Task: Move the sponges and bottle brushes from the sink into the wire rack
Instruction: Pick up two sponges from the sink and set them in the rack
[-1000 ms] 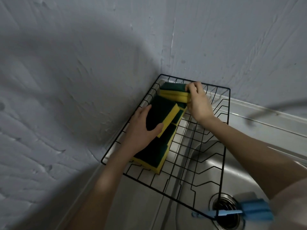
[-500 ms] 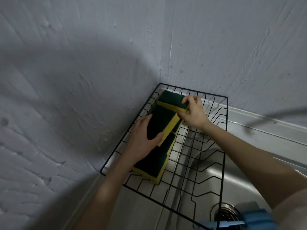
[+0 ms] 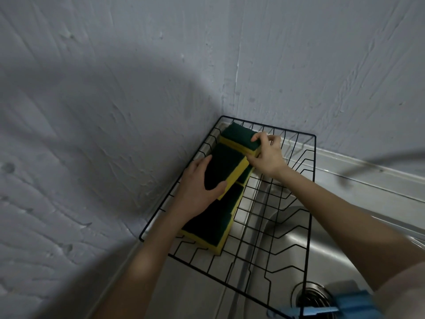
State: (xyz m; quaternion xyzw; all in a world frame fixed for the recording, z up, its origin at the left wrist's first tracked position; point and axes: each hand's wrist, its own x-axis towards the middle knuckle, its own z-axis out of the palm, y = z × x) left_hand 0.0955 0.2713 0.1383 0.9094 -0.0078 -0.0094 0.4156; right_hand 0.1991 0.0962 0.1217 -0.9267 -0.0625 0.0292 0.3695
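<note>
Sponges (image 3: 224, 178) stacked along the wire rack's (image 3: 308, 171) left edge, the left hand (image 3: 197, 192) grasping one and the right hand (image 3: 268, 157) pinching another at the far corner, could topple if let go unevenly.

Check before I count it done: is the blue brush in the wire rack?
No, the blue brush lies in the sink by the drain.

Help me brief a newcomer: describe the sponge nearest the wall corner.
In the wire rack over the sink, a row of green-topped yellow sponges runs along the left wall. The farthest sponge, pinched by the right hand, sits at the corner end.
</note>
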